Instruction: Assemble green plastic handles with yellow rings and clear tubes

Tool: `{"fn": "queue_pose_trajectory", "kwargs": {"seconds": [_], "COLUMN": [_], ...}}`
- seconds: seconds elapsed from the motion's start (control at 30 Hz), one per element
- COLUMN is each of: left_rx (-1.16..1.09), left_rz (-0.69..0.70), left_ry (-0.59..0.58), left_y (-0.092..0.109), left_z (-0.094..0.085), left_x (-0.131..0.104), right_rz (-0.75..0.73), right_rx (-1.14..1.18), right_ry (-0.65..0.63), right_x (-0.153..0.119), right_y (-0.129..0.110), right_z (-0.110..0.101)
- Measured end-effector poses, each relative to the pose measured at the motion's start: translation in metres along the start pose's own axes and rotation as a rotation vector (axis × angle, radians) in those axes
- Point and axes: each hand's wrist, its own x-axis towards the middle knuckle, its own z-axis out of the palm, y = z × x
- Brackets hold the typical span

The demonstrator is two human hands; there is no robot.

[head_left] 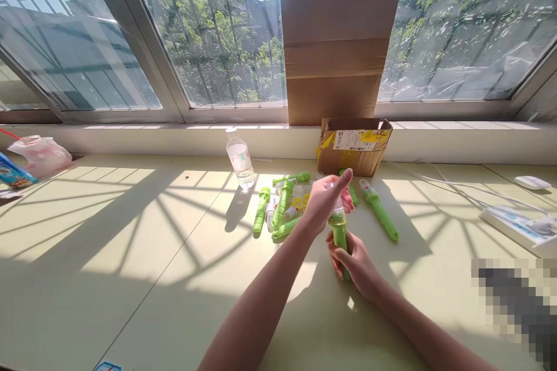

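Observation:
My left hand (324,200) is wrapped round the clear upper part of a green tube (338,232), its thumb pointing up. Lower down, my right hand (353,256) grips the green handle of the same tube, which stands nearly upright above the table. Left of my hands lies a loose pile of green tubes (282,206), small clear bottles (270,215) and a yellow piece (299,203). Another green tube with a clear, white-tipped end (383,217) lies by itself to the right. Part of one more green piece shows behind my left hand.
A water bottle (240,161) stands behind the pile. An open cardboard box (354,148) is at the windowsill. A power strip (517,226) with cables lies at the right, plastic bags (39,155) at the far left.

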Motion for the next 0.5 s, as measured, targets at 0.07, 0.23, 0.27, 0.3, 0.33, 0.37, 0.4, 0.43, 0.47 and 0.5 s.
{"fn": "queue_pose_trajectory", "kwargs": {"seconds": [0.07, 0.23, 0.27, 0.3, 0.33, 0.37, 0.4, 0.43, 0.47, 0.5], "left_rx": [0.099, 0.331, 0.39, 0.471, 0.575, 0.703, 0.849, 1.001, 1.137, 1.247], "left_rz": [0.068, 0.161, 0.151, 0.135, 0.115, 0.095, 0.067, 0.031, -0.023, -0.095], "left_ry": [0.112, 0.253, 0.251, 0.239, 0.214, 0.176, 0.132, 0.082, 0.029, -0.025], "left_y": [0.003, 0.01, 0.012, 0.014, 0.015, 0.017, 0.019, 0.02, 0.022, 0.022], "left_z": [-0.001, -0.012, -0.015, -0.018, -0.021, -0.024, -0.027, -0.029, -0.032, -0.034], "left_x": [0.002, 0.005, 0.005, 0.004, 0.002, 0.0, -0.003, -0.005, -0.008, -0.009], "right_rz": [-0.092, -0.213, -0.213, -0.224, -0.232, -0.228, -0.214, -0.191, -0.174, -0.163], "right_rx": [-0.062, -0.231, -0.248, -0.274, -0.297, -0.309, -0.298, -0.272, -0.25, -0.238], "right_ry": [0.103, 0.432, 0.457, 0.504, 0.56, 0.591, 0.625, 0.65, 0.654, 0.653], "right_x": [0.003, 0.018, 0.022, 0.025, 0.028, 0.031, 0.033, 0.035, 0.037, 0.038], "right_y": [0.002, 0.007, 0.007, 0.007, 0.008, 0.008, 0.009, 0.011, 0.013, 0.015], "right_z": [-0.003, -0.021, -0.025, -0.029, -0.032, -0.035, -0.038, -0.04, -0.042, -0.043]}}
